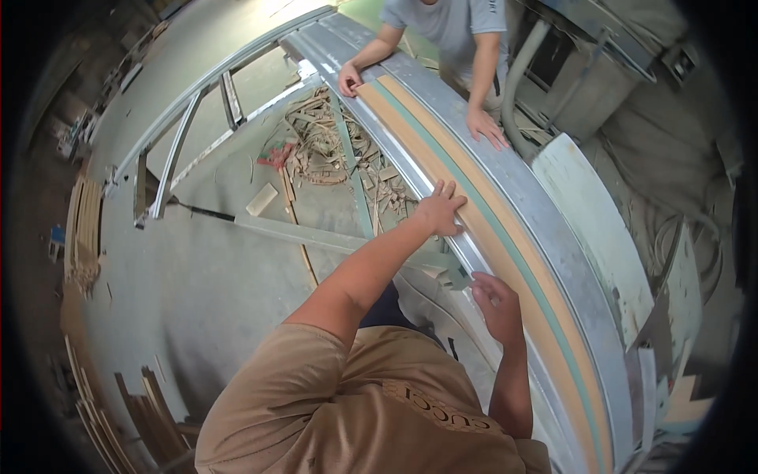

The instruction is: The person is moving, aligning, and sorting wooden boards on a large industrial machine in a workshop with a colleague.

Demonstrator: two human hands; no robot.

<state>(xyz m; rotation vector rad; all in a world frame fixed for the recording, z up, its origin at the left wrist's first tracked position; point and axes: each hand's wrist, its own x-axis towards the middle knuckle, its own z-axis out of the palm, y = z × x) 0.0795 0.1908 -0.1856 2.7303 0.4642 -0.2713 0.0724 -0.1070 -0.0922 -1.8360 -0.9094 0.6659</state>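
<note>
A long tan board [513, 275] with a green stripe [546, 296] along it lies lengthwise on a grey metal machine bed [513, 174]. My left hand [440, 210] rests on the board's near edge with its fingers spread. Closer to me, my right hand [497, 306] hovers beside the metal rail [467, 251], fingers loosely bent and apart, nothing visible in them. Across the bed, a co-worker's one hand [349, 80] touches the board's far end. The co-worker's other hand [484, 129] lies flat on the metal.
A metal frame [185, 134] extends to the left of the bed. Below it, wood offcuts and strips [316, 142] are heaped on the floor. Stacked slats [81, 229] stand at the far left. On the right are a pale panel [592, 221] and a thick hose [517, 103].
</note>
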